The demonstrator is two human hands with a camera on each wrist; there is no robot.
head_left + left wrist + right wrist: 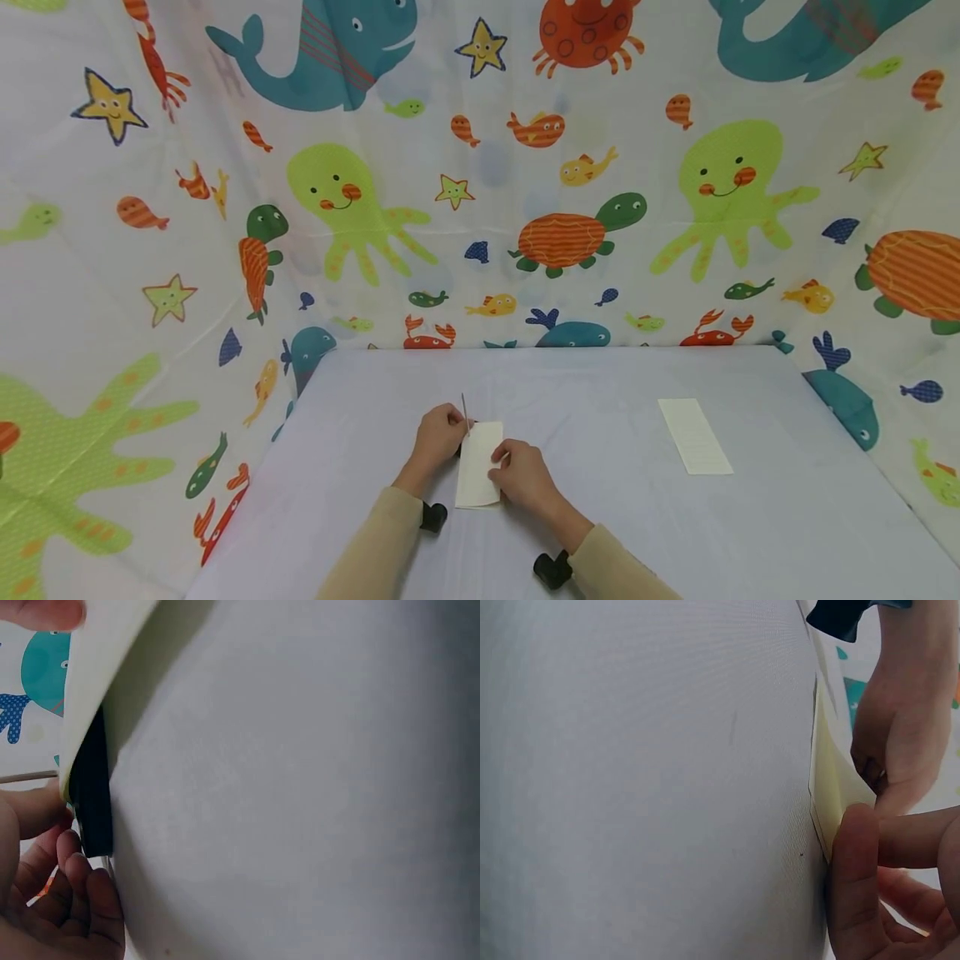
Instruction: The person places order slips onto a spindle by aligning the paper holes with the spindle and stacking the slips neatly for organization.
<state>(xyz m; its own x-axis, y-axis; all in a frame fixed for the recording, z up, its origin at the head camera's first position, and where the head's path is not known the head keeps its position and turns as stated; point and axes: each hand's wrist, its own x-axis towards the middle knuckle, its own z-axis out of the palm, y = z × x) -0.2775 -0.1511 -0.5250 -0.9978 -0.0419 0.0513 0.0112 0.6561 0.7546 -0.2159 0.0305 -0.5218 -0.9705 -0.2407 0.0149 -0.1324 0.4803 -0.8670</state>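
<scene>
A narrow cream paper [480, 467], its layers slightly apart at the bottom edge, lies in front of me on the table. My left hand [438, 439] is at its upper left edge and holds a black binder clip [94, 791] with thin metal handles; one handle sticks up past the fingers in the head view. In the left wrist view the clip's dark body sits at the paper's edge, partly hidden beneath it. My right hand [525, 477] pinches the paper's right edge between thumb and fingers, lifting it a little in the right wrist view.
Another cream paper [695, 437] with faint lines lies flat on the right of the white table [600, 533]. A curtain [480, 208] printed with sea animals hangs behind and beside the table. Small black devices sit at both wrists.
</scene>
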